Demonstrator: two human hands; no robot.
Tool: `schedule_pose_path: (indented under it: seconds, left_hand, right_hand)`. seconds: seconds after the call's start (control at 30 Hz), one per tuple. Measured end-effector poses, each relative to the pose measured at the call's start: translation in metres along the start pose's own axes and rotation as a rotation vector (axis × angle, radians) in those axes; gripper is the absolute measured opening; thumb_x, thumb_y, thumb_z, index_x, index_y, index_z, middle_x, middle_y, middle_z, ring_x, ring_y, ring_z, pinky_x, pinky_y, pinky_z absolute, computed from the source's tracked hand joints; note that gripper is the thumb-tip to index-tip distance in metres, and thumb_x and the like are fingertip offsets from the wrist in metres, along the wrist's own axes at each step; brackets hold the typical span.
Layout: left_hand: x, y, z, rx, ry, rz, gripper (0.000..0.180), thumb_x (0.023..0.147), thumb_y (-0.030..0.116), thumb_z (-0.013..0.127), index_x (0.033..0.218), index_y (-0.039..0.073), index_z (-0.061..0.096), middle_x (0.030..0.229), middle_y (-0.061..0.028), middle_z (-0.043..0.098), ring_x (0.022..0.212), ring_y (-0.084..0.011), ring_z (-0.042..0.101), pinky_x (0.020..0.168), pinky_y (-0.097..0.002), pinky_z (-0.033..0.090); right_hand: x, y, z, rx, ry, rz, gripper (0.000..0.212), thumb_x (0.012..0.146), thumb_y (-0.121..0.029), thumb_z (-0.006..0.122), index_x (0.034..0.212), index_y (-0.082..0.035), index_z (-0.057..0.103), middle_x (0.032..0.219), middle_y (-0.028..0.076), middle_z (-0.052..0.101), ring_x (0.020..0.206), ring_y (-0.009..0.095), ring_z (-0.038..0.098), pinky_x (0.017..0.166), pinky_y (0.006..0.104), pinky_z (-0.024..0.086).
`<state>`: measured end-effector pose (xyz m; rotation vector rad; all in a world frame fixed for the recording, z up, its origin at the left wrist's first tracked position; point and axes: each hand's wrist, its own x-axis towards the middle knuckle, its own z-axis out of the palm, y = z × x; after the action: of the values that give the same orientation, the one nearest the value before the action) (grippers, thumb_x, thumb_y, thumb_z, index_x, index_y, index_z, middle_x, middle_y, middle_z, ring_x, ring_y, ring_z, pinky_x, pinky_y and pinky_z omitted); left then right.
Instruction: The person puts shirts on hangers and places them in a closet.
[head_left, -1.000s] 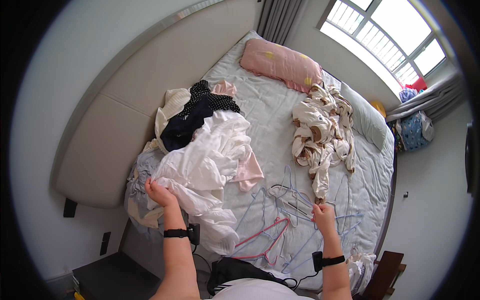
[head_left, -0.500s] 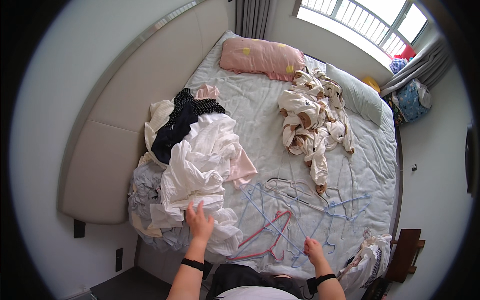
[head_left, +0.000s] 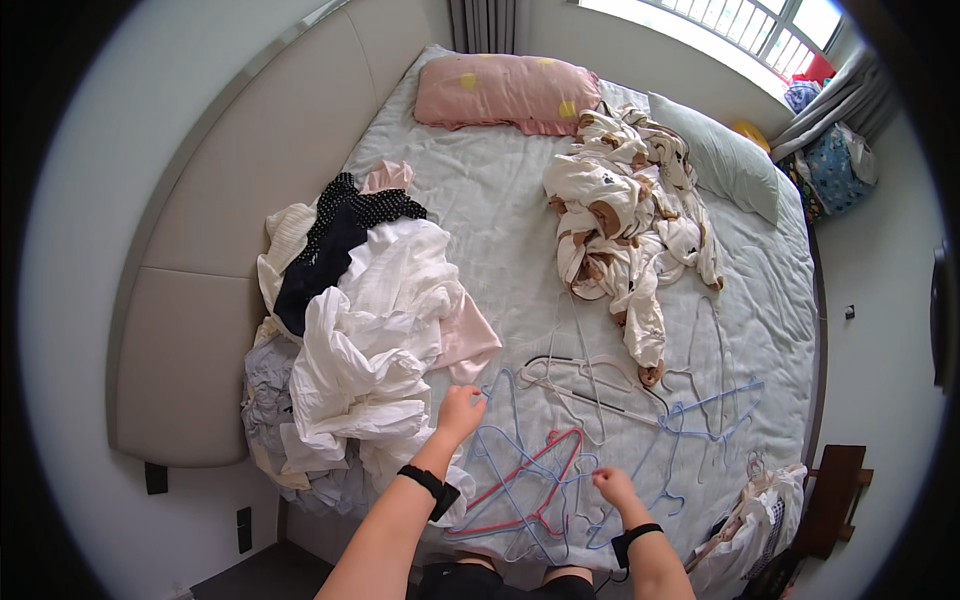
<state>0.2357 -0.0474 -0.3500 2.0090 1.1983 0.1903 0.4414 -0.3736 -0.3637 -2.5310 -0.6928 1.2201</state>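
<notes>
My right hand (head_left: pixel 613 485) is closed on the hook of a blue clothes hanger (head_left: pixel 545 472) over the near part of the bed. The hanger's body reaches left, above a red hanger (head_left: pixel 512 522). My left hand (head_left: pixel 462 410) is beside the white garment (head_left: pixel 372 365), close to the corner of another blue hanger (head_left: pixel 517 405). Its fingers point right, slightly apart, with nothing seen in them. Further right on the sheet are a white and black hanger (head_left: pixel 590 388) and more blue hangers (head_left: pixel 712 433).
Left of my hands, a clothes pile holds a dark garment (head_left: pixel 325 262) and a pink one (head_left: pixel 470 340). Patterned cream clothes (head_left: pixel 610 210) lie at the back right, near a pink pillow (head_left: pixel 505 92) and a pale pillow (head_left: pixel 720 155). Hung garments (head_left: pixel 745 520) are at the bed's near right corner.
My left hand has left the white garment and moved right toward the hangers. My right hand has turned the blue hanger, so its body now lies to the left. The view has shifted slightly.
</notes>
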Motion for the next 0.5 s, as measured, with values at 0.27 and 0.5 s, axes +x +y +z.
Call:
schedule_pose_path:
  seconds: [0.27,0.5]
  left_hand:
    - [0.059,-0.001,0.066,-0.849,0.332,-0.743,0.058,0.076,0.008,0.063,0.127,0.003,0.036,0.099,-0.0183,0.05,0.06,-0.0209,0.059,0.053,-0.0302,0.051]
    - [0.089,-0.073,0.038,-1.689,0.551,-0.845,0.041,0.082,0.006,0.059,0.121,0.005,0.044,0.085,-0.009,0.054,0.056,-0.0141,0.054,0.046,-0.0263,0.044]
  right_hand:
    - [0.097,-0.054,-0.016,-0.126,0.241,0.079,0.072,0.064,-0.024,0.073,0.125,-0.004,0.039,0.116,0.018,0.05,0.107,0.03,0.05,0.087,0.0366,0.044]
    - [0.089,-0.088,0.011,-0.351,0.316,0.094,0.078,0.06,-0.031,0.077,0.124,-0.006,0.04,0.114,0.015,0.046,0.109,0.032,0.044,0.089,0.0359,0.043]
